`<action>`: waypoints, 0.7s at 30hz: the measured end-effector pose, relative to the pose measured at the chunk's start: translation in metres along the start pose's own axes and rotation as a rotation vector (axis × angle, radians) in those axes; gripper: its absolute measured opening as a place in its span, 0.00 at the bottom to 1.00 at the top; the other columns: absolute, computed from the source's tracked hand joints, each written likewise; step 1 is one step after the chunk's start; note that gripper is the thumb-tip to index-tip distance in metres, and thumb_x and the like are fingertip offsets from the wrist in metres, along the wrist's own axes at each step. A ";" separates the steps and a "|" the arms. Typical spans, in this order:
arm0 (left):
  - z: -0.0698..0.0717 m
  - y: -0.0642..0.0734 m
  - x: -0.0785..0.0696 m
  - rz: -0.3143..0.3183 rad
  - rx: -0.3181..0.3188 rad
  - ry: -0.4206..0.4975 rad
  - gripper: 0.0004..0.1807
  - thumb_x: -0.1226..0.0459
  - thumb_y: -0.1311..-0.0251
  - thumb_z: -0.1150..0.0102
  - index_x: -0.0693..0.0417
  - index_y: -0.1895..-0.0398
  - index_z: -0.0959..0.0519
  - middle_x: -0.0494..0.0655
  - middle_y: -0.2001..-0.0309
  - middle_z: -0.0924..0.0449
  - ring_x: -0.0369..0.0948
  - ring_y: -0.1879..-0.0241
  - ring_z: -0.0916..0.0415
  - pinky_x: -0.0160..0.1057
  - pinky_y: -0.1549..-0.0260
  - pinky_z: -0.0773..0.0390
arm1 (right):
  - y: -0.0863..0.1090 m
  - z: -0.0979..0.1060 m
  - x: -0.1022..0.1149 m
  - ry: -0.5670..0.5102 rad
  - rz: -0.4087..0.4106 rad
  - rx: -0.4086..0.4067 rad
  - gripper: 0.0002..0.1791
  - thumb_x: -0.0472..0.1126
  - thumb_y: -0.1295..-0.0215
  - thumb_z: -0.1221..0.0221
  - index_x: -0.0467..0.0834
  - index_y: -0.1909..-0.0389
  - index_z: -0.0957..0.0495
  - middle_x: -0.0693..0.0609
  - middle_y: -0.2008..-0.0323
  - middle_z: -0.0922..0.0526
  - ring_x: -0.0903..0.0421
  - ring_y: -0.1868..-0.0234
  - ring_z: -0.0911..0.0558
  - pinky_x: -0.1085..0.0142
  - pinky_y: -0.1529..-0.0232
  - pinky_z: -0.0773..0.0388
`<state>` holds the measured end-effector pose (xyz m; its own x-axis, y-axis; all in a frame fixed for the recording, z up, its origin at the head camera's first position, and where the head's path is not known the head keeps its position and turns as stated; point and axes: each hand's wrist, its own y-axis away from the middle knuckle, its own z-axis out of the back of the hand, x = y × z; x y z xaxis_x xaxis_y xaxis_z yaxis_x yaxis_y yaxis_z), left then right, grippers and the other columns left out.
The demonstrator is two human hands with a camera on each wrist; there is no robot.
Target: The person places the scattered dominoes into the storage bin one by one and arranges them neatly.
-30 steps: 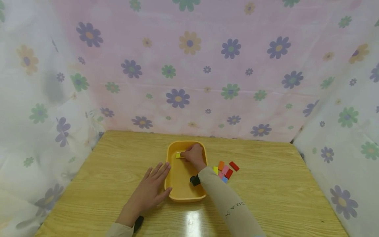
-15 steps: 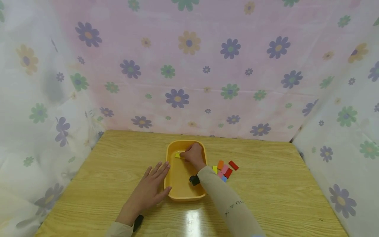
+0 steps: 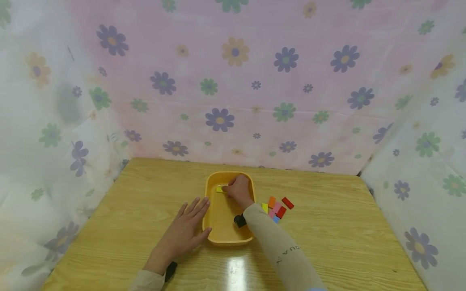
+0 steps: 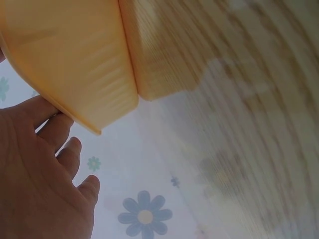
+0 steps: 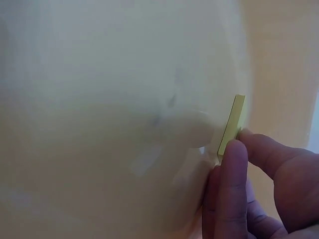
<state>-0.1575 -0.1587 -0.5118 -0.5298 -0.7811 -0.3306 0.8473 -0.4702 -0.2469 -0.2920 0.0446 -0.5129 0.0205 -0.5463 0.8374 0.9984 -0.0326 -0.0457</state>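
Inside a yellow-orange plastic tray (image 3: 222, 226), my right hand (image 3: 239, 190) pinches a small yellow rectangular block (image 3: 219, 189) near the far end. The right wrist view shows that yellow block (image 5: 232, 124) on edge between thumb and fingertips, low by the tray's floor; whether it touches the floor I cannot tell. My left hand (image 3: 185, 230) lies spread along the tray's left side, fingertips at the rim. In the left wrist view the fingers of the left hand (image 4: 45, 174) touch the tray's rim (image 4: 75, 117) from outside, without curling round it.
Right of the tray, several small blocks lie in a loose group: an orange block (image 3: 272, 202), a red block (image 3: 287, 203), a yellow block (image 3: 265, 207), pink ones and a blue block (image 3: 276, 220). The wooden table (image 3: 338, 226) meets a flowered curtain (image 3: 255, 101) behind and at both sides.
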 end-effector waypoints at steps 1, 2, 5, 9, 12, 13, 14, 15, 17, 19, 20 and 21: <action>0.000 0.000 0.000 -0.002 0.001 -0.001 0.41 0.47 0.31 0.41 0.55 0.22 0.39 0.46 0.20 0.44 0.51 0.20 0.51 0.63 0.24 0.51 | 0.000 0.001 0.000 0.002 0.004 0.001 0.12 0.34 0.47 0.26 0.34 0.77 0.21 0.47 0.88 0.21 0.61 0.90 0.26 0.71 0.84 0.27; 0.000 -0.001 0.000 -0.002 0.003 -0.001 0.41 0.47 0.31 0.41 0.55 0.22 0.39 0.46 0.20 0.44 0.51 0.20 0.51 0.63 0.24 0.51 | 0.000 0.002 -0.001 0.003 0.006 0.004 0.12 0.34 0.47 0.27 0.33 0.77 0.21 0.47 0.88 0.21 0.61 0.90 0.26 0.71 0.84 0.27; 0.000 -0.001 -0.001 -0.004 -0.001 -0.005 0.41 0.47 0.31 0.41 0.56 0.22 0.39 0.47 0.20 0.44 0.52 0.20 0.50 0.63 0.25 0.51 | -0.002 0.005 0.000 0.004 -0.003 0.033 0.12 0.33 0.46 0.27 0.35 0.79 0.23 0.50 0.89 0.24 0.62 0.90 0.27 0.72 0.85 0.29; -0.001 -0.002 -0.001 -0.030 -0.032 -0.005 0.40 0.49 0.33 0.39 0.57 0.23 0.37 0.50 0.22 0.41 0.55 0.22 0.47 0.66 0.26 0.48 | -0.004 0.012 0.001 0.067 -0.027 0.093 0.23 0.31 0.48 0.29 0.43 0.89 0.35 0.55 0.93 0.33 0.61 0.92 0.30 0.72 0.89 0.38; -0.002 -0.002 0.000 -0.044 -0.042 0.000 0.40 0.50 0.33 0.38 0.58 0.23 0.37 0.51 0.22 0.40 0.56 0.22 0.46 0.67 0.27 0.47 | -0.004 0.019 0.003 0.125 -0.036 0.149 0.32 0.31 0.50 0.29 0.48 0.93 0.45 0.57 0.96 0.39 0.60 0.94 0.32 0.71 0.91 0.41; -0.002 -0.001 0.000 -0.044 -0.041 0.001 0.40 0.50 0.33 0.38 0.58 0.23 0.37 0.51 0.22 0.41 0.56 0.22 0.46 0.67 0.27 0.47 | -0.003 0.021 0.004 0.140 -0.035 0.165 0.32 0.31 0.50 0.30 0.48 0.93 0.46 0.57 0.96 0.39 0.60 0.94 0.31 0.71 0.90 0.41; -0.002 -0.001 0.000 -0.040 -0.035 0.004 0.40 0.50 0.33 0.38 0.57 0.22 0.38 0.50 0.21 0.42 0.56 0.22 0.47 0.67 0.27 0.48 | -0.001 0.024 0.007 0.155 -0.033 0.182 0.32 0.31 0.50 0.30 0.48 0.92 0.47 0.56 0.95 0.40 0.60 0.94 0.32 0.71 0.90 0.40; -0.002 -0.001 0.000 -0.037 -0.030 0.006 0.41 0.50 0.33 0.38 0.57 0.22 0.38 0.50 0.21 0.42 0.55 0.22 0.48 0.67 0.27 0.49 | 0.001 0.027 0.009 0.165 -0.033 0.199 0.31 0.31 0.49 0.31 0.47 0.90 0.47 0.55 0.94 0.40 0.60 0.93 0.31 0.70 0.89 0.38; -0.002 -0.001 0.000 -0.028 -0.022 0.009 0.41 0.49 0.32 0.39 0.57 0.22 0.39 0.49 0.21 0.43 0.55 0.21 0.49 0.66 0.26 0.50 | 0.007 0.034 0.015 0.162 -0.030 0.218 0.20 0.33 0.47 0.31 0.41 0.85 0.35 0.53 0.88 0.33 0.60 0.90 0.28 0.70 0.85 0.32; -0.002 -0.001 0.000 -0.022 -0.016 0.011 0.41 0.49 0.32 0.39 0.56 0.22 0.39 0.49 0.21 0.44 0.54 0.21 0.49 0.66 0.26 0.50 | 0.013 0.042 0.020 0.141 -0.036 0.237 0.11 0.35 0.44 0.32 0.33 0.69 0.25 0.49 0.79 0.24 0.57 0.86 0.22 0.68 0.79 0.23; -0.002 -0.002 0.000 -0.019 -0.014 0.013 0.41 0.49 0.32 0.39 0.56 0.22 0.39 0.49 0.21 0.44 0.54 0.21 0.49 0.66 0.26 0.50 | 0.016 0.045 0.022 0.122 -0.036 0.243 0.15 0.35 0.42 0.32 0.31 0.60 0.23 0.46 0.74 0.20 0.55 0.83 0.20 0.66 0.75 0.20; -0.002 -0.002 0.000 -0.019 -0.013 0.012 0.41 0.49 0.32 0.39 0.56 0.22 0.39 0.49 0.21 0.43 0.54 0.21 0.49 0.66 0.26 0.50 | 0.019 0.048 0.023 0.095 -0.039 0.244 0.22 0.36 0.41 0.32 0.29 0.49 0.24 0.43 0.67 0.17 0.53 0.80 0.17 0.64 0.71 0.16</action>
<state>-0.1589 -0.1570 -0.5129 -0.5461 -0.7673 -0.3363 0.8367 -0.4795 -0.2648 -0.2697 0.0717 -0.4682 -0.0119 -0.6253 0.7803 0.9816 0.1415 0.1283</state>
